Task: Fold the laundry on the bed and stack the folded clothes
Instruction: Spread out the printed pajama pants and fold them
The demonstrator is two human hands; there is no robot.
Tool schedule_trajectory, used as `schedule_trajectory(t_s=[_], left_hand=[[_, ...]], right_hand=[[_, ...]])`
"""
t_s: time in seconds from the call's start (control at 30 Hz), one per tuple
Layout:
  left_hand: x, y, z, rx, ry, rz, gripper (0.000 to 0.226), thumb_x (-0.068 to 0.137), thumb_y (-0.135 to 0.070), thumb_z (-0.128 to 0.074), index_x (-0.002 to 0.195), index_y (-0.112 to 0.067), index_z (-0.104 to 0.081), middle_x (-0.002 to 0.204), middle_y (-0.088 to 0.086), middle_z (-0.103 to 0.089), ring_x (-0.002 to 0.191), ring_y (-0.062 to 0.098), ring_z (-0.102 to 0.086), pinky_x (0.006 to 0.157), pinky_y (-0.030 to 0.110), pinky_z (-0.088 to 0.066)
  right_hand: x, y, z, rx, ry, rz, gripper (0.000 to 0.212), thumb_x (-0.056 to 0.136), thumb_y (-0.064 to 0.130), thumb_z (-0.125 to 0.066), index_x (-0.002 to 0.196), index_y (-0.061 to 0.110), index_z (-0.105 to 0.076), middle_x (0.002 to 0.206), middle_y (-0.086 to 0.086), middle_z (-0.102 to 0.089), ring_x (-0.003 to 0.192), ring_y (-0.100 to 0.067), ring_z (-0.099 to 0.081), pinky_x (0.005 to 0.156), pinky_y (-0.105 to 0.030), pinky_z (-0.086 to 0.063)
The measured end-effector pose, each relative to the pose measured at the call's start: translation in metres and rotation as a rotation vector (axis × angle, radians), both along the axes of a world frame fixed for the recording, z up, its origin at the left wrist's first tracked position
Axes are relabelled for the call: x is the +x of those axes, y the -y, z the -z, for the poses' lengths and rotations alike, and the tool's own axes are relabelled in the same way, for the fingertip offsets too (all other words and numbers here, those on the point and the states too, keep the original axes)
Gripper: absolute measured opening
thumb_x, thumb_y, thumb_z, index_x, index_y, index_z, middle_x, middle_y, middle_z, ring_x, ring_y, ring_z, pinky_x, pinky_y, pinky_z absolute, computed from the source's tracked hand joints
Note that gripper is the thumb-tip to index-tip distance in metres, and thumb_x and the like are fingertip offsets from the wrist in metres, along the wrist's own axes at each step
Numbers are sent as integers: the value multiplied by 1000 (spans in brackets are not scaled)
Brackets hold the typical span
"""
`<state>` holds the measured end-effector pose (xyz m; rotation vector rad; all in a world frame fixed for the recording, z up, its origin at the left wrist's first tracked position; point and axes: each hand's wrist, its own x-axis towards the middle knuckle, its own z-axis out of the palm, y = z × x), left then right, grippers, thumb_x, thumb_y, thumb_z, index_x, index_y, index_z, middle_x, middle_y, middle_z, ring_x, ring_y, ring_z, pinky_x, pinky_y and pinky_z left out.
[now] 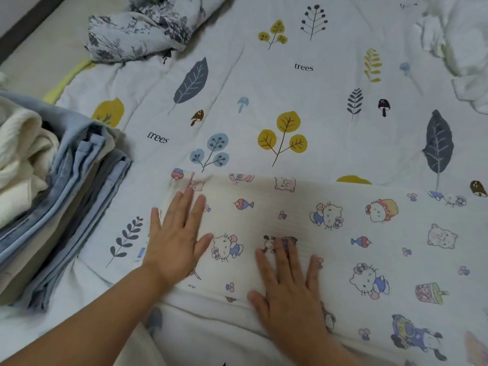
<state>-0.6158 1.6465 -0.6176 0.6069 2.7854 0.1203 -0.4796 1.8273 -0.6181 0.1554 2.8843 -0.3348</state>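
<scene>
The bed point(303, 107) fills almost the whole view and is covered by a pale sheet printed with leaves, mushrooms and the word "trees". On its near part lies one cartoon-print cloth point(343, 233), cream-white with small cats, bears and fish; it lies flat, its long axis runs from left to right across the view, and its far edge is a straight line. At the left side of the bed stands one stack of folded clothes point(66, 186), with several blue-grey layers below and one cream knitted piece on top; it is apart from the cartoon-print cloth. At the far left one crumpled floral garment point(137, 27), grey-blue on pale, lies unfolded, and at the far right one rumpled white garment point(464, 48) lies near the edge of the view. Two hands are on the cloth, palms down. The left hand point(177, 233) rests on the cloth's left end, its fingers straight and a little spread, pointing away from the person. The right hand point(287, 289) presses flat near the cloth's near edge, its fingers also straight and spread, holding nothing.
</scene>
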Motion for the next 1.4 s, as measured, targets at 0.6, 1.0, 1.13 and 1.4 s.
schedule_trajectory(t_s=[0.6,1.0,1.13,1.4], left_hand=[[2,-11,-110,691,508,-340,42,76,-12,-72,96,-45,-55,86,-3,-70,70,17,-67,64,30,-55],[-4,-93,-136,744,518,-109,42,85,8,-52,102,-30,-62,89,-9,-64,81,4,-58,67,8,-45],[-34,-128,-141,595,452,137,86,78,5,-65,140,-42,-28,132,-18,-34,111,-7,-36,76,-6,-33],[-46,-215,-167,220,1013,458,43,72,9,-72,110,-7,-60,102,8,-71,99,25,-67,83,36,-56]], right_hand=[[-78,-14,-73,-926,59,425,34,94,41,-44,124,28,-53,112,8,-58,103,-10,-56,87,-29,-47],[-42,-48,-109,-1396,21,563,31,83,-3,-59,104,20,-61,90,5,-71,81,-5,-68,65,-15,-54],[-25,-67,-116,-1340,18,503,33,84,-3,-56,93,28,-60,85,10,-69,73,5,-65,60,-7,-50],[14,-109,-130,-1242,-25,490,33,85,2,-57,107,27,-62,99,8,-70,92,-3,-65,79,-15,-53]])
